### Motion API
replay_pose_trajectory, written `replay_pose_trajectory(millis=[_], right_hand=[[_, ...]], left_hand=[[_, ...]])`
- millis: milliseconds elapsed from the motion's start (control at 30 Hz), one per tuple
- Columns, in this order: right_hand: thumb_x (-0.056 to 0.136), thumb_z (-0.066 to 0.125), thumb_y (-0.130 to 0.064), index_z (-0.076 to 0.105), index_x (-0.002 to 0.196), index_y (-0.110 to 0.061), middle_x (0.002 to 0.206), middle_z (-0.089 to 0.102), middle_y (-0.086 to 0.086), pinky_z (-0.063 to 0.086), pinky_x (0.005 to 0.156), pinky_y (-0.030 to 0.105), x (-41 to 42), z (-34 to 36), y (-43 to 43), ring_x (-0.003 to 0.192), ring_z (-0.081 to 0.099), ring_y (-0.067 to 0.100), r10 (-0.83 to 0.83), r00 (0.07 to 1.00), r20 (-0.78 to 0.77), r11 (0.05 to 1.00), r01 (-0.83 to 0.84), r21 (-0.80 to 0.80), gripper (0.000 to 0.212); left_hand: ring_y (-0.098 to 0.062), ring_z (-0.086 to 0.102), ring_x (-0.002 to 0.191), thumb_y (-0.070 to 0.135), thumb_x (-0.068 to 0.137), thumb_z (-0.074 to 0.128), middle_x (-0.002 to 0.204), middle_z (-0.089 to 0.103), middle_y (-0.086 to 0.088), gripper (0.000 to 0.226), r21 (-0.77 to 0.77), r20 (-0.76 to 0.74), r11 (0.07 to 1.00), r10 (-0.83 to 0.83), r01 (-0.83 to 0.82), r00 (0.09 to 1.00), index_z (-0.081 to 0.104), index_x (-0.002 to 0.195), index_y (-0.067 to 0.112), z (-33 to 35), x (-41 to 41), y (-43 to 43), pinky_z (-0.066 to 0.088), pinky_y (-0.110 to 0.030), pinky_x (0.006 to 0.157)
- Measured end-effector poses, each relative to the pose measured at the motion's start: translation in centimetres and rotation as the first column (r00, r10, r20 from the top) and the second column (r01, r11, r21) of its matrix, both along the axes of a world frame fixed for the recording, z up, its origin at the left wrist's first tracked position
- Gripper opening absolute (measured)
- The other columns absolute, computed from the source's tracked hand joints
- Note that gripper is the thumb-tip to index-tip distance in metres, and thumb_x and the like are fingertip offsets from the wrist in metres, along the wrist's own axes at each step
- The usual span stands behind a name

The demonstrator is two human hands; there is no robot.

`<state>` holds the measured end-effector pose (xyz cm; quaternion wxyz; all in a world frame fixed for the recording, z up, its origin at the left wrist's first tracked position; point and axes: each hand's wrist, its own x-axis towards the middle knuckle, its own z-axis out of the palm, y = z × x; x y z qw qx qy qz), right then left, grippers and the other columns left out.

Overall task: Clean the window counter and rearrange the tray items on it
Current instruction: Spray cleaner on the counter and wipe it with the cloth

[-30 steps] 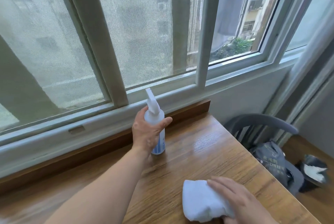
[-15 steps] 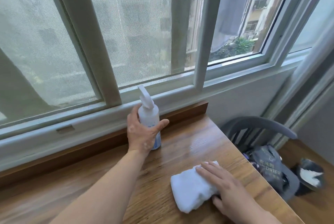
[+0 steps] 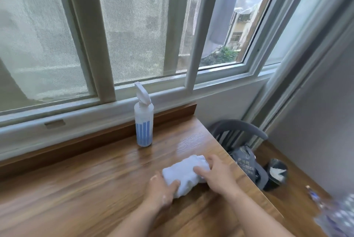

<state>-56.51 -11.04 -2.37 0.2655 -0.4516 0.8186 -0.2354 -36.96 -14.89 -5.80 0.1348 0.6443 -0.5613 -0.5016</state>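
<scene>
A white folded cloth (image 3: 183, 173) lies on the wooden counter (image 3: 86, 189) near its right edge. My left hand (image 3: 161, 191) grips the cloth's near-left end, thumb on top. My right hand (image 3: 218, 175) holds its right end with curled fingers. A white spray bottle (image 3: 143, 120) with blue stripes stands upright by itself at the back of the counter, against the wooden ledge under the window. No tray is in view.
The window frame (image 3: 107, 91) runs along the back. Right of the counter's edge stand a grey chair (image 3: 239, 129) with a dark bag (image 3: 247, 162) on it, and a dark cup (image 3: 275, 173) on a lower wooden surface. A patterned item (image 3: 339, 217) shows at the bottom right.
My left hand let go of the spray bottle, which now stands alone, and came down to the cloth. Both hands now hold the cloth, bunched up.
</scene>
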Motion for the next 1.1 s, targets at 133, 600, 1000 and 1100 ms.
replay_pose_trajectory(millis=[133, 600, 1000, 1100], right_hand=[[0.076, 0.078, -0.034, 0.054, 0.127, -0.038, 0.104, 0.057, -0.017, 0.045, 0.091, 0.025, -0.1, 0.0, 0.1, 0.1, 0.055, 0.006, 0.066, 0.995, 0.071, 0.992, -0.057, -0.115, 0.057], [0.079, 0.074, -0.022, 0.037, 0.143, -0.045, 0.134, 0.046, -0.019, 0.034, 0.106, 0.02, -6.3, -3.0, -3.0, 0.123, 0.043, 0.002, 0.336, 0.941, 0.04, 0.924, -0.321, -0.209, 0.078], [0.099, 0.022, -0.069, 0.035, 0.155, -0.025, 0.161, 0.034, 0.002, 0.021, 0.109, 0.053, -6.5, -6.5, -3.5, 0.147, 0.033, 0.025, 0.754, 0.395, -0.526, 0.535, -0.833, 0.141, 0.073], [0.098, 0.022, -0.069, 0.028, 0.157, -0.026, 0.164, 0.026, 0.001, 0.018, 0.11, 0.054, -6.2, -6.4, -3.3, 0.15, 0.027, 0.026, 0.787, 0.42, -0.452, 0.545, -0.816, 0.191, 0.074]], left_hand=[[-0.027, 0.076, 0.091, 0.064, 0.036, 0.068, 0.089, 0.08, -0.006, 0.074, 0.045, -0.055, 0.996, 0.073, -0.071, 0.996, 0.077, 0.087, 0.012, 0.2, -0.3, -0.2, 0.061, -0.039, 0.079], [-0.031, 0.064, 0.116, 0.047, 0.08, 0.081, 0.127, 0.068, -0.013, 0.076, -0.148, 0.146, 0.983, 0.134, -0.112, 0.98, 0.041, 0.137, 0.017, 0.5, -3.6, -1.1, 0.05, -0.037, 0.098], [-0.025, 0.027, 0.151, 0.055, 0.103, 0.033, 0.165, 0.032, 0.001, 0.072, -0.52, 0.689, 0.545, -0.188, 0.658, 0.7, 0.018, 0.163, 0.018, -3.9, -1.6, 0.1, 0.02, -0.047, 0.115], [-0.024, 0.025, 0.152, 0.056, 0.107, 0.02, 0.168, 0.029, 0.001, 0.069, -0.511, 0.691, 0.558, -0.186, 0.653, 0.699, 0.007, 0.165, 0.02, -4.4, -1.6, 0.1, 0.015, -0.049, 0.117]])
